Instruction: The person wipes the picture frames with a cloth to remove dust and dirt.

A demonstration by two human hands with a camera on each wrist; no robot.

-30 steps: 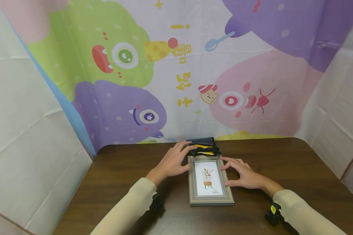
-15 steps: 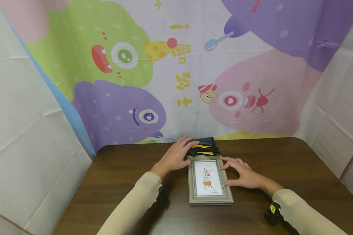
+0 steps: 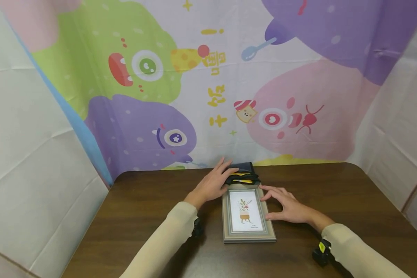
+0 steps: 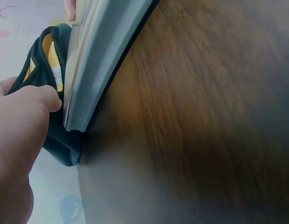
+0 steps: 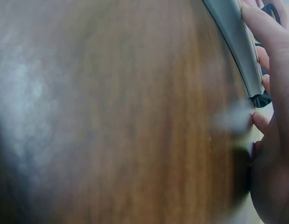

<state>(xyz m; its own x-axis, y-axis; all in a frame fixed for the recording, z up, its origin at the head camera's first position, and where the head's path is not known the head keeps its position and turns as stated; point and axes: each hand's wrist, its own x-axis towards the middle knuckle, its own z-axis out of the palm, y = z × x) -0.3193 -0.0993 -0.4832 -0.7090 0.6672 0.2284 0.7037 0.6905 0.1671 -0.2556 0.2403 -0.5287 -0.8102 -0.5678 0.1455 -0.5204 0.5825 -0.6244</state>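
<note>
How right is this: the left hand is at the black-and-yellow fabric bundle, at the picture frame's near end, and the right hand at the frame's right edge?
Wrong end: the head view shows the black-and-yellow fabric bundle at the far end of the picture frame. The left hand at the bundle and the right hand at the frame's right edge are correct.

Left hand (image 3: pixel 212 184) extends forward, fingers spread, while right hand (image 3: pixel 287 206) curves, thumb apart
</note>
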